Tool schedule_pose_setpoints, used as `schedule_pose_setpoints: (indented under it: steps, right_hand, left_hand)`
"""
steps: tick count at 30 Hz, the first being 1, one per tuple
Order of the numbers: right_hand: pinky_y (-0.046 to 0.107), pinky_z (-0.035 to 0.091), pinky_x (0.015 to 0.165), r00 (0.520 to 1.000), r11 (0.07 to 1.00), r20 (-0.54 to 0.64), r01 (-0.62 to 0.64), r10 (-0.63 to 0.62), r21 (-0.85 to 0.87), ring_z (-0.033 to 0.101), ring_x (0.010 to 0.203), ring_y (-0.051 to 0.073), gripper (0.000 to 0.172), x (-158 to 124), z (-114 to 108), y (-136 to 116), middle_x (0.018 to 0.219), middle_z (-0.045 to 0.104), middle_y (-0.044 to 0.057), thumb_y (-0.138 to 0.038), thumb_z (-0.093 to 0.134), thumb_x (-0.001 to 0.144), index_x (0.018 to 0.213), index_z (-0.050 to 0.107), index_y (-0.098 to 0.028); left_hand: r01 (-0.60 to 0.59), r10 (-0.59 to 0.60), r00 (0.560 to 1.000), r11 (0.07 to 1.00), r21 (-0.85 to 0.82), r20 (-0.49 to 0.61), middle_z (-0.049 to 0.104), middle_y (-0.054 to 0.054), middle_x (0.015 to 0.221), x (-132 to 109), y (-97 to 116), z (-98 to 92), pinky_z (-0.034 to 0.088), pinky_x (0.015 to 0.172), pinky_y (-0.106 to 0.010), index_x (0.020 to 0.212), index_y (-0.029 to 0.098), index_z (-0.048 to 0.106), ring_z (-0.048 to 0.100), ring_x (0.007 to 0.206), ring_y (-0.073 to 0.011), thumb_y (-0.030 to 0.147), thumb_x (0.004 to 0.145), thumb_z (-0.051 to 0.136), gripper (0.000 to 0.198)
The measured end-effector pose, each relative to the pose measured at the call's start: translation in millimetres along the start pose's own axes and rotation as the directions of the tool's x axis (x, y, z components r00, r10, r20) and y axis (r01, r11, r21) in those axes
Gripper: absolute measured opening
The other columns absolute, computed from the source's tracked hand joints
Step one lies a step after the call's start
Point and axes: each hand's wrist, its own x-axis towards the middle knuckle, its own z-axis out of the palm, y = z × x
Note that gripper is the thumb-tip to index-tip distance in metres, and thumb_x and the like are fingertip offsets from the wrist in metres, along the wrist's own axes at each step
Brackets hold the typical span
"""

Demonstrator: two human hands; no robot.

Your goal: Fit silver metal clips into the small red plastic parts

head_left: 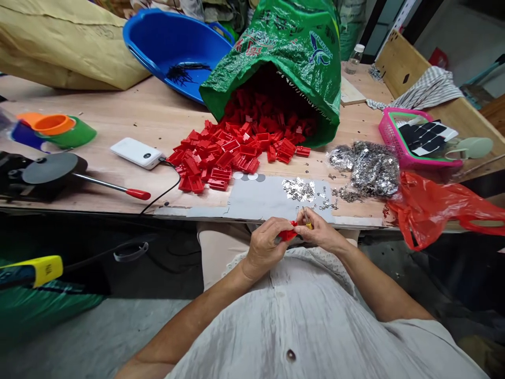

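Glossy red boxy plastic parts [226, 159], shiny silver metal pieces [299, 189], crinkled green plastic sack [290, 31], smooth pale wooden desk [112, 118]

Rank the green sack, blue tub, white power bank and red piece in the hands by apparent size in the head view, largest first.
1. Green sack
2. Blue tub
3. White power bank
4. Red piece, partly covered

Red parts [225, 159], green sack [290, 37]
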Motion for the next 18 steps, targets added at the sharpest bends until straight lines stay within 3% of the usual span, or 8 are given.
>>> schedule_pose_setpoints:
  steps: [8,12,15,18]
  right_hand:
    - [0.020,0.020,0.046,0.992,0.983,0.101,-0.090,0.074,0.159,0.028,0.050,0.004,0.042,-9.2,-0.8,6.8,0.074,0.044,-0.008,-0.044,0.076,0.077,0.096,0.045,-0.022]
    - [0.020,0.017,0.044,0.983,0.954,0.141,-0.147,0.113,0.262,0.022,0.047,0.004,0.048,-12.1,1.1,15.1,0.067,0.035,-0.011,-0.042,0.081,0.070,0.095,0.045,-0.023]
    - [0.019,0.017,0.044,0.981,0.954,0.169,-0.143,0.100,0.264,0.020,0.045,0.004,0.047,-13.2,0.9,18.6,0.063,0.033,-0.012,-0.044,0.081,0.070,0.094,0.045,-0.024]
    - [0.020,0.027,0.047,0.981,0.992,0.180,-0.087,0.070,0.088,0.035,0.049,0.006,0.043,-10.0,-6.4,9.6,0.068,0.047,-0.009,-0.049,0.075,0.075,0.097,0.049,-0.023]
  left_hand:
    - [0.014,-0.008,0.998,0.994,-0.111,0.055,0.072,-0.006,0.092,-6.3,4.1,-6.9,0.059,0.077,-0.031,0.099,0.022,0.063,0.070,0.088,-0.0176,0.003,0.076,0.068,0.030]
    - [0.025,-0.006,0.997,0.966,-0.258,0.075,0.073,-0.005,0.091,-8.1,0.7,-9.6,0.059,0.080,-0.034,0.097,0.022,0.064,0.071,0.088,-0.0192,0.009,0.075,0.074,0.028]
    - [0.130,-0.103,0.991,0.917,-0.378,0.091,0.072,-0.005,0.090,-8.7,-3.5,-9.9,0.059,0.081,-0.034,0.095,0.021,0.065,0.071,0.088,-0.0194,0.012,0.072,0.079,0.028]
    - [0.306,-0.284,0.951,0.804,-0.510,0.124,0.068,-0.003,0.089,-7.2,-5.7,-10.1,0.058,0.077,-0.030,0.093,0.020,0.066,0.069,0.085,-0.0169,0.013,0.067,0.083,0.032]
